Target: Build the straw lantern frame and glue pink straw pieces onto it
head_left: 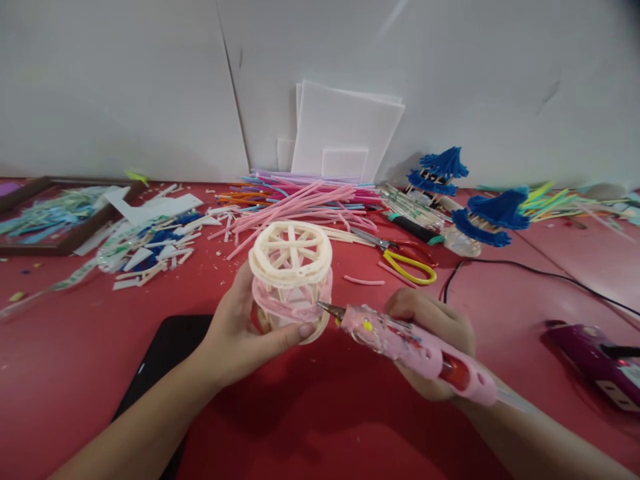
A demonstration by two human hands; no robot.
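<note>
My left hand (245, 330) is wrapped round a small round model (291, 270) built of cream and pink straws, with a spoked wheel as its top. It holds the model just above the red table (320, 413). My right hand (433, 333) grips a pink hot glue gun (415, 347). The gun's metal tip touches the model's right side, near my left thumb.
A heap of coloured straws (300, 193) lies behind the model, with white foam sheets (345, 133) leaning on the wall. Yellow-handled scissors (405, 260), two blue-fringed straw models (493, 213), a black cable (540, 273) and a purple device (600, 360) are at the right. Scraps (145, 247) and a black pad (165, 360) are at the left.
</note>
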